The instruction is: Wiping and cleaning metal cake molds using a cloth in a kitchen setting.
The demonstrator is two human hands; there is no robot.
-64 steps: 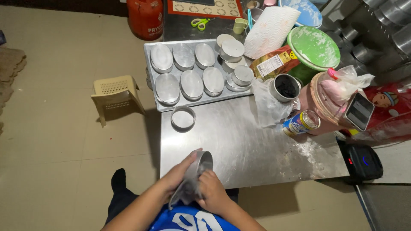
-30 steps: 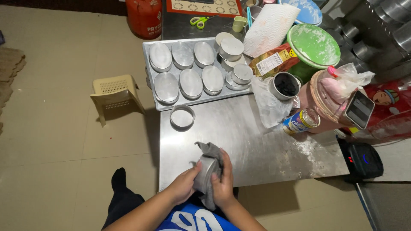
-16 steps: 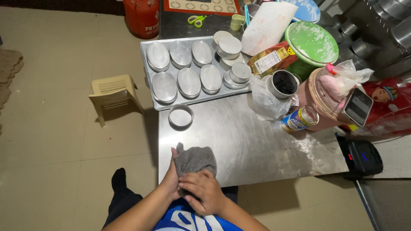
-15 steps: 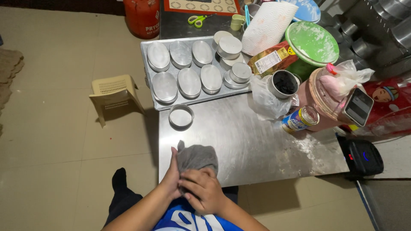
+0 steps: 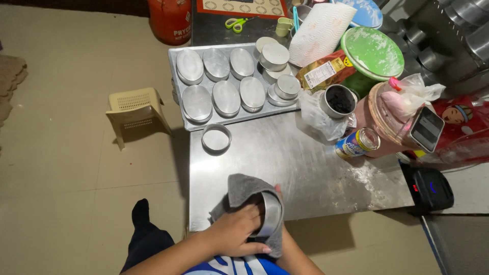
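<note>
Whereas flattened before, cloth [image 5: 243, 189] around tin [image 5: 271, 214]

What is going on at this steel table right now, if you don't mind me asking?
A person at the near edge of the steel table is holding a small round metal tin wrapped in a grey cloth. The left hand presses the cloth into the tin, while the right hand is mostly hidden behind it. Farther back, a metal tray carries oval tins turned upside down and stacked round tins. One more round tin sits alone on the table, open side up.
</note>
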